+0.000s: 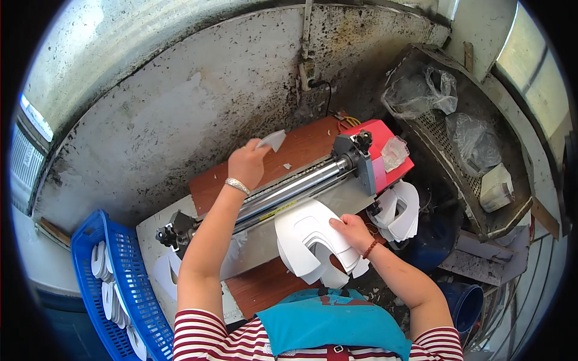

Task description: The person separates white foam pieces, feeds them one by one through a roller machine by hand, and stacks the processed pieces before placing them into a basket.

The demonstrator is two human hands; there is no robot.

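Observation:
My left hand [247, 162] is raised beyond the rollers, its fingers closed on a small white curved piece [274, 140]. My right hand [353, 234] grips the right side of a stack of white U-shaped sheets [301, 228], thumb on top. The stack fans out in front of the roller machine [295, 189], its far edge close to the steel rollers; whether it touches them I cannot tell. My left forearm crosses over the machine's left part.
More white cut sheets [400, 210] hang or lie at the machine's right end, below its red housing [385, 144]. A blue basket [129, 253] with white pieces stands at left. A grimy metal rack [463, 186] with plastic bags and a blue bucket [466, 304] are at right.

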